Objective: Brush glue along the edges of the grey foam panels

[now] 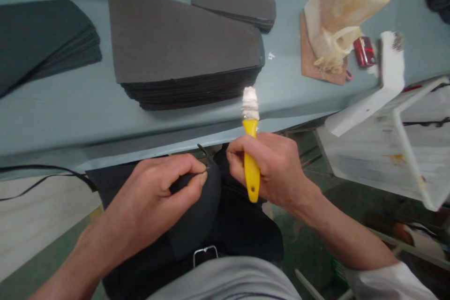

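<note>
Head view: left hand (151,201) pinches a black foam piece (197,215); right hand (272,168) grips a yellow-handled tool (251,168); a loose pinch could drop it.

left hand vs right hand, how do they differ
The left hand pinches a dark curved sheet, while the right hand wraps around a yellow tool handle. A white sleeve shows on the right arm only. Both hands are bare and sit below the table edge.

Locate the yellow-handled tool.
In the head view, the yellow-handled tool sits in the right hand, its white-wrapped tip just below the stack of dark sheets.
</note>
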Motion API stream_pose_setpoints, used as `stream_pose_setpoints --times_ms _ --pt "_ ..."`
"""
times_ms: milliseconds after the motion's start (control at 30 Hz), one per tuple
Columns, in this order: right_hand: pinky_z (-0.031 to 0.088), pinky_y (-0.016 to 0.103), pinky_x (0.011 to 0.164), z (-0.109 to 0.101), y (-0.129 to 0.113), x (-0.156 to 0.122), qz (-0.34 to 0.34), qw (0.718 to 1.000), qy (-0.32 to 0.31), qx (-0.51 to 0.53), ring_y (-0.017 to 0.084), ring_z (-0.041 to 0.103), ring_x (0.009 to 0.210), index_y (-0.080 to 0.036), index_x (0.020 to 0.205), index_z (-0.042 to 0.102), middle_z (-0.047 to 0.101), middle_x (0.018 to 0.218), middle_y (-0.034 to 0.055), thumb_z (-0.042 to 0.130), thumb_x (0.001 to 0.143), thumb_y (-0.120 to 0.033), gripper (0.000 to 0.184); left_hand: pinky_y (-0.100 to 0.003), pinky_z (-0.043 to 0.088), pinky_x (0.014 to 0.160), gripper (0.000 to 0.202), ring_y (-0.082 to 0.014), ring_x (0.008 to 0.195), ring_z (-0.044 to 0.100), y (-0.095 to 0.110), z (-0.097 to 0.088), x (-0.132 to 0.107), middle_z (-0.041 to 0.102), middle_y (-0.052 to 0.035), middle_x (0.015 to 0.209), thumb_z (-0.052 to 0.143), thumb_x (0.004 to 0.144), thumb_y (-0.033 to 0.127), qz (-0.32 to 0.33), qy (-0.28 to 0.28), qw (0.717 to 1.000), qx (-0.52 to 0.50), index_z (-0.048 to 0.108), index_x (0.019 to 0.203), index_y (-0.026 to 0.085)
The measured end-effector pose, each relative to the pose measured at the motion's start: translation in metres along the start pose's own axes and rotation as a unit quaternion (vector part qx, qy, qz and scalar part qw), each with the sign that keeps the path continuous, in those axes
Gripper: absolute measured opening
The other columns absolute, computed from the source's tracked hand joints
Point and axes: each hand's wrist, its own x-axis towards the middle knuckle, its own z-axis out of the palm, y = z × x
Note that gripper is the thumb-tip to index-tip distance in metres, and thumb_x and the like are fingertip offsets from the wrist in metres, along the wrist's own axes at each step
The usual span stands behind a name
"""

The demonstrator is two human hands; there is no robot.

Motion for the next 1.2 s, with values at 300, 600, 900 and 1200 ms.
stream_pose_setpoints --times_ms 300,600,900,1200 --pt "0.051 0.027 0.069 -0.002 -0.019 -0.005 -0.003 0.991 -0.011 0.131 0.013 0.071 0.064 -0.019 0.101 0.077 0.082 0.078 -0.0014 0.066 0.109 -0.022 0.014 -0.018 0.053 0.066 0.019 -0.0111 0.068 0.071 -0.004 -0.002 -0.003 0.080 0.0061 0.081 0.064 0.100 0.027 -0.070 0.008 0.995 -0.068 0.081 0.091 0.025" --pt "0.050 0.034 0.068 -0.004 -0.019 -0.008 -0.022 0.997 -0.039 0.062 0.018 0.077 0.068 -0.017 0.105 0.080 0.085 0.083 0.0015 0.061 0.115 -0.026 0.023 -0.018 0.053 0.072 0.021 -0.0090 0.072 0.072 -0.004 0.001 -0.001 0.082 0.0070 0.086 0.063 0.101 0.022 -0.038 0.007 0.999 -0.014 0.083 0.097 0.024" --pt "0.046 0.034 0.066 -0.005 -0.019 -0.005 -0.033 0.996 -0.083 0.018 0.017 0.077 0.068 -0.018 0.103 0.080 0.083 0.079 0.0003 0.059 0.115 -0.024 0.026 -0.021 0.053 0.076 0.021 -0.0122 0.082 0.079 -0.008 0.003 0.000 0.086 0.0045 0.096 0.060 0.102 0.021 0.019 0.010 0.999 0.031 0.081 0.102 0.024" --pt "0.044 0.035 0.064 -0.010 -0.020 0.002 -0.067 0.993 -0.092 -0.039 0.018 0.069 0.059 -0.020 0.094 0.077 0.072 0.065 -0.0028 0.059 0.107 -0.011 0.024 -0.025 0.051 0.071 0.022 -0.0145 0.081 0.079 -0.006 0.003 0.003 0.083 0.0034 0.090 0.057 0.101 0.020 0.039 -0.010 0.998 0.056 0.078 0.097 0.023"
